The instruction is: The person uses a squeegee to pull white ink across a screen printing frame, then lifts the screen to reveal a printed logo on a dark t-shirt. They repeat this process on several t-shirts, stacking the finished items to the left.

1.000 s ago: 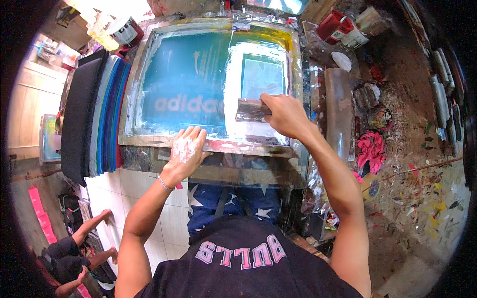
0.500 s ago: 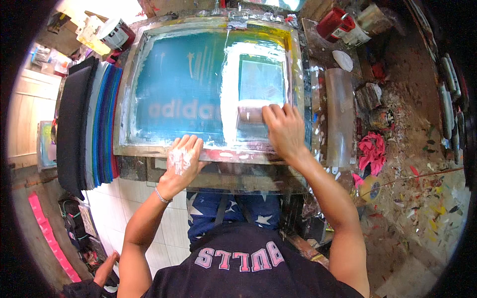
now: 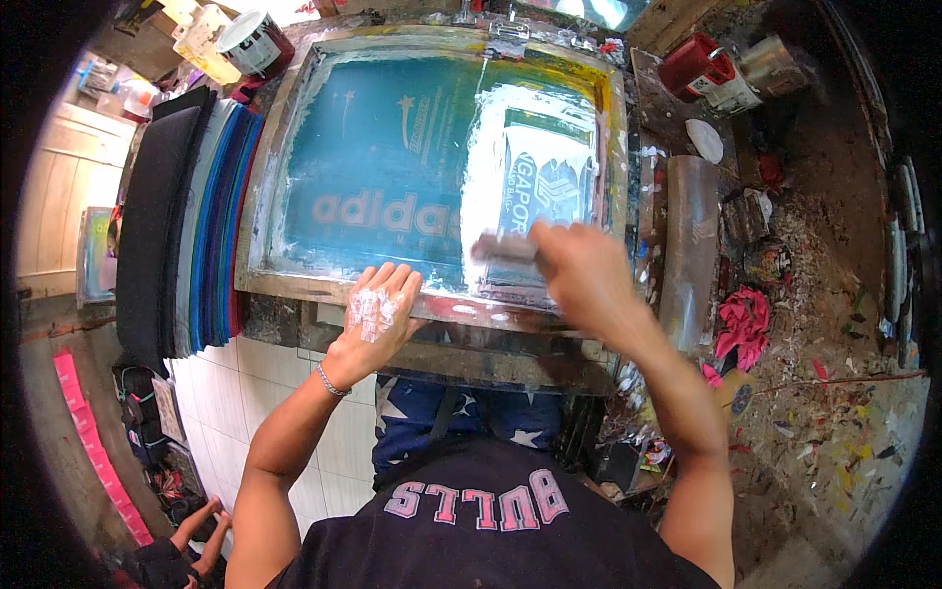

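A wooden screen-printing frame [image 3: 258, 196] with blue-green mesh [image 3: 368, 108] lies in front of me. White ink [image 3: 483, 137] surrounds a small stencil window on its right side, where a white printed design [image 3: 559, 182] shows. My right hand [image 3: 586, 273], blurred by motion, is closed around a squeegee [image 3: 502, 249] at the near end of that window. Whether the blade touches the mesh I cannot tell. My left hand [image 3: 381, 312], smeared with white ink on its back, grips the frame's near rail, its fingers folded over the top.
Left of the frame stands a thick stack of coloured sheets [image 3: 201, 236]. A can [image 3: 253, 44] is behind it. Farther right are red cans [image 3: 702, 77], a clear curved sheet [image 3: 689, 250] and a crumpled pink cloth [image 3: 743, 324]. Another person's hands [image 3: 208, 535] show at lower left.
The squeegee and my right hand have come nearer to me along the window. The design in the window now shows clearly. My left hand stays on the rail; the whole view has shifted slightly.
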Tool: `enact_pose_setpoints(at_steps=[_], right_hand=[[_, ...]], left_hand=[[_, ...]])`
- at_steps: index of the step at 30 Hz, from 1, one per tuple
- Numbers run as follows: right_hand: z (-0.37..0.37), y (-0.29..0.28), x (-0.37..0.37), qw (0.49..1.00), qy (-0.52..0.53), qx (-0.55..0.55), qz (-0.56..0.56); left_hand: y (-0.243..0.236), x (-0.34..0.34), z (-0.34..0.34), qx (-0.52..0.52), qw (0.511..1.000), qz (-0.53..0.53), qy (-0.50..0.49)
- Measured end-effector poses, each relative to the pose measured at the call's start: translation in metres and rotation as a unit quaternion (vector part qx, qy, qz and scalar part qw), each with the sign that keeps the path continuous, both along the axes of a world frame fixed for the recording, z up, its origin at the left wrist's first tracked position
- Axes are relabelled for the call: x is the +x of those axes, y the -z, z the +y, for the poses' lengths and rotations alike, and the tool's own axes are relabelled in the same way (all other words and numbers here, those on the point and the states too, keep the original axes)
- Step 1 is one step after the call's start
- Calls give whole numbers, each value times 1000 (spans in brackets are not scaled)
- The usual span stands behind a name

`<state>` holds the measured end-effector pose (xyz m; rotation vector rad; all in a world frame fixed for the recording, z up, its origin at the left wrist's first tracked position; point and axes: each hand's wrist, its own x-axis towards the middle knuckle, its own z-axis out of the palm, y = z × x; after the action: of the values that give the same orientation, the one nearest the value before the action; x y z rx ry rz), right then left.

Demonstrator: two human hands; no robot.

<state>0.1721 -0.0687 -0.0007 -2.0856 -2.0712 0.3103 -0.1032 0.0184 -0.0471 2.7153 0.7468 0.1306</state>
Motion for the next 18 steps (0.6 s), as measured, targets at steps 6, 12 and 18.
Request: enact_pose_setpoints(at_steps=[6, 12, 18], right_hand=[[-25, 39, -39, 983, -13, 152, -107], [93, 58, 13, 967, 80, 199, -138], [138, 17, 60, 987, 136, 57, -57]], left_hand=[[3, 1, -1, -1, 1000, -5, -3], [1, 1, 0, 0, 1000, -13, -6], [1, 0, 0, -9, 1000, -11, -5]])
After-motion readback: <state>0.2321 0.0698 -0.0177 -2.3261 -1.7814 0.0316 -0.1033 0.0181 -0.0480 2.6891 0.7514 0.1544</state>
